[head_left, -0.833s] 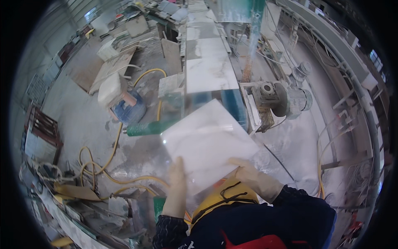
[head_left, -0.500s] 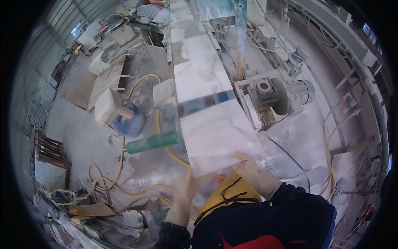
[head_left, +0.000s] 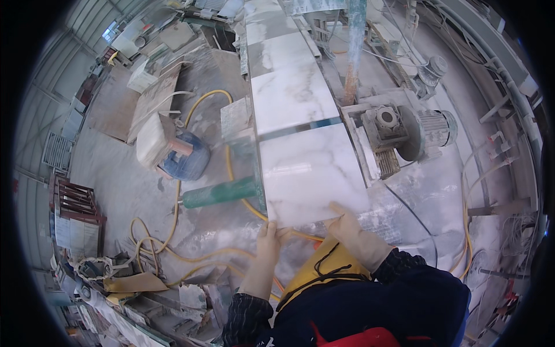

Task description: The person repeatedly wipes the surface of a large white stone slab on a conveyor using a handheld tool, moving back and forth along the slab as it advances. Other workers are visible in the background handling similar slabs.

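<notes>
The white, grey-veined, polished stone slab [head_left: 315, 173] lies right of the smooth green cylinder [head_left: 219, 194], ahead of both hands, side edges running away from them. The left hand [head_left: 267, 243], nearer the cylinder, pinches the slab's near-left corner; the right hand [head_left: 350, 232] clasps its near edge, underside fingers seemingly hidden.

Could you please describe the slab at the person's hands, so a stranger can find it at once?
Find the long conveyor running up the middle. At its near end, right of the green cylinder, is a white, grey-veined slab. Unlike the slabs farther along, it has the left hand and right hand at its near edge.
</notes>
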